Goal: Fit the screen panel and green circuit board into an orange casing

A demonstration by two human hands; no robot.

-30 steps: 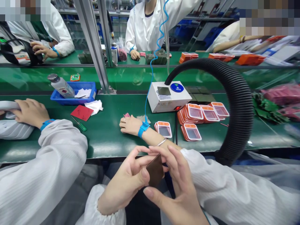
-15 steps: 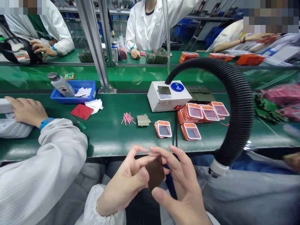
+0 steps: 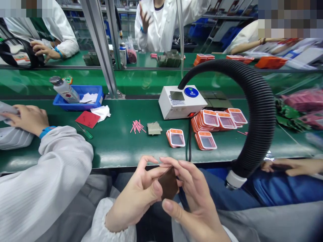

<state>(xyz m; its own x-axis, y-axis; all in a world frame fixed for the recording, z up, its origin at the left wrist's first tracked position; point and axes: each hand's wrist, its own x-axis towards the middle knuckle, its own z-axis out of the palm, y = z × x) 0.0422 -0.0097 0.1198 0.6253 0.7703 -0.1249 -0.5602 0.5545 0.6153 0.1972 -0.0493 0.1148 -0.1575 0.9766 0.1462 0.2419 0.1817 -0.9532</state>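
My feed suggests a handling step: left hand [image 3: 140, 191] pinching a thin brown plate [image 3: 169, 184] before the green workbench [image 3: 121, 148], right hand [image 3: 198, 201] curled half-open at its other edge. Moving it calls for steady edge support.

The person's own hands number two, one left hand [image 3: 136, 196] and one right hand [image 3: 195, 201], with one dark plate [image 3: 169, 185] between them. The near bench [image 3: 121, 148] carries one white box [image 3: 176, 111], one blue tray [image 3: 73, 107], one bottle [image 3: 66, 93], one red card [image 3: 87, 120], one green-handled screwdriver [image 3: 88, 134] and one crumpled cloth [image 3: 101, 113] beside the tray. Orange-and-white frames [image 3: 177, 137] form five stacks, three behind and two in front; their layers overlap too much to count. Pink sticks [image 3: 137, 126] make one heap, grey-green squares [image 3: 153, 128] one small pile. Three co-workers [image 3: 161, 30] show beyond the bench.
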